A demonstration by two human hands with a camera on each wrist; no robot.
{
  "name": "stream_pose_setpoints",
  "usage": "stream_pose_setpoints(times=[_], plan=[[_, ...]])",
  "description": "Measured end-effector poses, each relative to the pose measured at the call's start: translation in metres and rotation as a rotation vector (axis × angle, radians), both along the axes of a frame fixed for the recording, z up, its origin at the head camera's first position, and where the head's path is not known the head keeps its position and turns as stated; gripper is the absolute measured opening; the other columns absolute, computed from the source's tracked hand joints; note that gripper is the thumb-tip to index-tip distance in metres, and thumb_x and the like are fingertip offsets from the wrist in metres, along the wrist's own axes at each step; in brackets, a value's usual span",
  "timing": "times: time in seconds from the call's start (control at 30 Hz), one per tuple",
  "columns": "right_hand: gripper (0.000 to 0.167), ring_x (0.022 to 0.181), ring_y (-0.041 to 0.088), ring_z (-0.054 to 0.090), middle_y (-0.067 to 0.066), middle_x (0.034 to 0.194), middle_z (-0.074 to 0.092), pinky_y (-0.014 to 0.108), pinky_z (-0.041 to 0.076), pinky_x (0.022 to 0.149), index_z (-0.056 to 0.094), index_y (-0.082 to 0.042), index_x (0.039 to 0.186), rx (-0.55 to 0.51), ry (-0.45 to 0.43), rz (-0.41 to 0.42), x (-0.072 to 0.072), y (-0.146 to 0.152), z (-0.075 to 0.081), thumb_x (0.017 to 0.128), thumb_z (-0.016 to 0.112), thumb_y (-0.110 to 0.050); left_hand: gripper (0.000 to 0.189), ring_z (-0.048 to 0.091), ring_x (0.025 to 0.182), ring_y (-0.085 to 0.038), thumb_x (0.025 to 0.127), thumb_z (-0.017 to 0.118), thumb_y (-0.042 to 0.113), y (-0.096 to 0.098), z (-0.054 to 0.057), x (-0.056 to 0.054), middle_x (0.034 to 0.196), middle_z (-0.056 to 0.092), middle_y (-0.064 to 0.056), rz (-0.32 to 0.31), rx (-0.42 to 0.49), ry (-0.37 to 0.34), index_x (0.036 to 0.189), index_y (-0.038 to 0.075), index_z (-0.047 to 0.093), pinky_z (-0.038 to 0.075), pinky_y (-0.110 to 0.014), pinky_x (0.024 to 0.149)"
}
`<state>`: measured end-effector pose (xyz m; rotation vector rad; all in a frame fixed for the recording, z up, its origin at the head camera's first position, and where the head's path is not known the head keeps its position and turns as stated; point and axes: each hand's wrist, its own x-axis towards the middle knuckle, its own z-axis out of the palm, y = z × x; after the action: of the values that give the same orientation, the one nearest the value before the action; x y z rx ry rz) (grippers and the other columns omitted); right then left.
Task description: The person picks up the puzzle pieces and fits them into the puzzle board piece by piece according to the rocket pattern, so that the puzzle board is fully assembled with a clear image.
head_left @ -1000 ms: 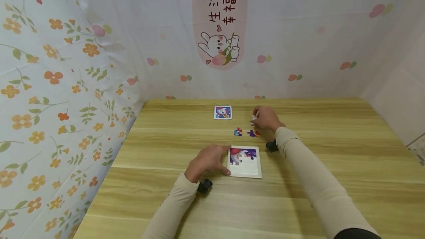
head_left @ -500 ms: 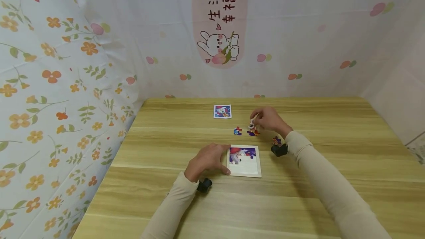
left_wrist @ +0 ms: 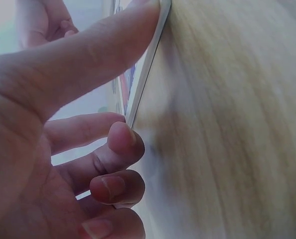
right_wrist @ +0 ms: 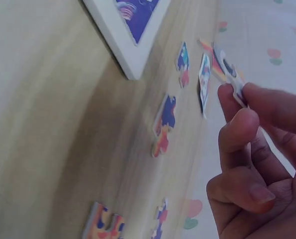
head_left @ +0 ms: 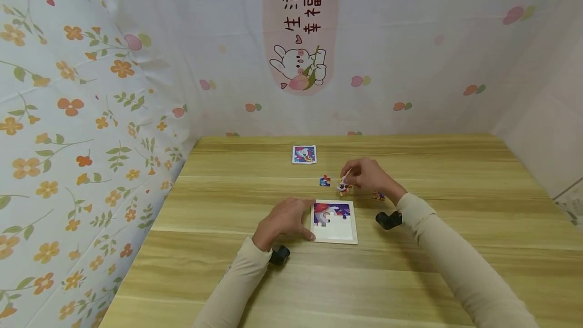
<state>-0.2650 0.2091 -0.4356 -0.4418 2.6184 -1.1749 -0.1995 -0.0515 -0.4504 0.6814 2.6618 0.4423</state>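
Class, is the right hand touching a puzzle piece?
Touching: the right wrist view shows the right hand pinching a puzzle piece between its fingertips.

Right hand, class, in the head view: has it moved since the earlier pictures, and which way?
Yes: judged against the card, the right hand has come down the view, nearer the frame.
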Motion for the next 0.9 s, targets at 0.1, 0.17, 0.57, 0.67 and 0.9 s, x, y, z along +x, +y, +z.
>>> stream_pose_setpoints(times=[0.1,0.17,0.57,0.67,0.9], plan=[[0.011,0.059,0.018,0.053,0.012,0.082,0.071,0.028,0.045,0.055,0.071,-0.003,0.102,-0.022,-0.009,0.024,0.004,-0.001,-0.002,0.092,0.067,-0.004,0.092,0.049,0.087,-0.016,0.068,0.093,0.042,0.0,-0.001,0.0,0.105,0.07,-0.002,0.002,0.0,0.003,0.147,0.015,0.053,0.036,-0.026,0.067],[0.01,0.063,0.018,0.054,0.011,0.085,0.071,0.027,0.046,0.055,0.071,-0.003,0.102,-0.036,-0.019,0.042,0.008,-0.002,-0.003,0.092,0.068,-0.004,0.092,0.05,0.088,-0.017,0.068,0.093,0.041,0.0,-0.001,0.0,0.1,0.069,-0.003,0.007,0.002,-0.004,0.147,0.016,0.053,0.036,-0.027,0.067],[0.008,0.059,0.015,0.051,0.012,0.084,0.069,0.026,0.045,0.053,0.074,-0.004,0.097,-0.076,-0.104,0.167,0.026,-0.009,-0.012,0.091,0.069,-0.005,0.092,0.044,0.075,-0.014,0.068,0.093,0.041,0.0,-0.001,0.0,0.072,0.049,0.001,-0.001,-0.004,0.005,0.147,0.016,0.053,0.032,-0.026,0.061],[0.007,0.055,0.014,0.051,0.013,0.08,0.07,0.025,0.044,0.051,0.073,-0.004,0.096,-0.078,-0.114,0.184,0.029,-0.011,-0.016,0.09,0.069,-0.003,0.092,0.04,0.068,-0.013,0.068,0.092,0.041,0.0,-0.001,0.0,0.068,0.041,0.004,0.0,0.001,0.004,0.147,0.016,0.053,0.029,-0.026,0.058],[0.007,0.056,0.015,0.054,0.007,0.077,0.07,0.027,0.047,0.052,0.072,-0.005,0.095,-0.063,-0.134,0.199,0.037,-0.015,-0.019,0.089,0.07,-0.002,0.091,0.037,0.061,-0.011,0.068,0.093,0.04,0.0,-0.001,0.0,0.064,0.04,0.004,0.011,0.018,-0.01,0.147,0.015,0.053,0.027,-0.025,0.055]])
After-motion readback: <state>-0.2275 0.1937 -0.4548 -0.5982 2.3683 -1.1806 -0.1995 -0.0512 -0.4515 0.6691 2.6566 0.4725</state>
